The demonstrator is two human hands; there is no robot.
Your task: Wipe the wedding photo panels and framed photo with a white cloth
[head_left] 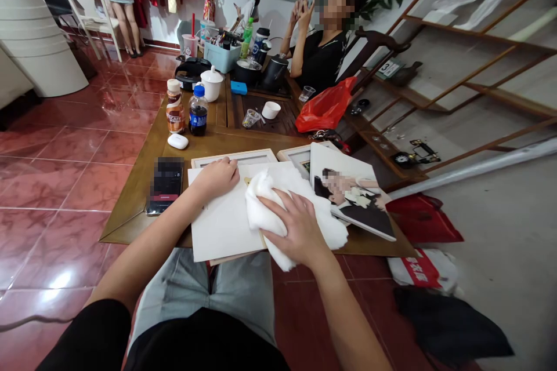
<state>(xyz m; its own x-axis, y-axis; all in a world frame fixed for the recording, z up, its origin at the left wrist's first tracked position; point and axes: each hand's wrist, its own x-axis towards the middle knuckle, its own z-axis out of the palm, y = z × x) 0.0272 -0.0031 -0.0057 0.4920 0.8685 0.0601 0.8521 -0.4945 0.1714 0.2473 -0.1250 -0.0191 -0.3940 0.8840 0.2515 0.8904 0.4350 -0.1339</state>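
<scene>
My left hand (217, 177) rests on the far edge of a flat white board (221, 214), its fingers curled down against it. Under my right hand (298, 220) is a bunched, fluffy white cloth (263, 217); the fingers are spread over it and bent into its folds. Part of the cloth spreads right across the board. Pale frames (261, 156) stick out behind the board. To the right, a photo panel (354, 197) showing people lies tilted on the pile.
A phone (165, 185) lies left of the board. Beyond it stand a white earbud case (178, 141), a coffee bottle (174, 107), a cola bottle (198, 111) and a lidded white cup (212, 84). A red plastic bag (326, 106) lies far right, near a seated person (324, 46).
</scene>
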